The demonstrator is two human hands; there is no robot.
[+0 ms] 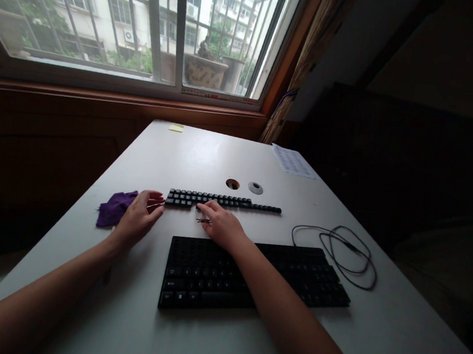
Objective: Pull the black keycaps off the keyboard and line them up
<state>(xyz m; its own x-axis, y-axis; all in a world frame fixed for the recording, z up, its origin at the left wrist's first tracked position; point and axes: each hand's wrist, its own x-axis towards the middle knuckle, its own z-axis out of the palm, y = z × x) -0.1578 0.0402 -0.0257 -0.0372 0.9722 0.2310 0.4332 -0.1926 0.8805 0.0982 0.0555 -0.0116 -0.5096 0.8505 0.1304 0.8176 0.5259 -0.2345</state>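
Note:
Loose black keycaps (pixel 221 199) lie in neat rows across the middle of the white table. My left hand (pixel 137 218) is at the left end of these rows, thumb and fingers curved and apart, fingertips at or close to the end keycaps. With its index fingertip, my right hand (pixel 225 227) touches a keycap (pixel 198 205) in the nearest row. A small thin metal tool (pixel 203 221) sticks out from under that hand's fingers; its exact kind is unclear. Below, a black keyboard (pixel 215 298) lies partly under my right forearm, its upper-left area dark and apparently without keycaps.
A crumpled purple cloth (pixel 115 209) lies beside my left hand. The coiled black cable (pixel 365 264) is at the right. Farther back are a cable hole (pixel 232 184), its grey cover (pixel 255 188), a printed sheet (pixel 294 161) and yellow sticky notes (pixel 176 128).

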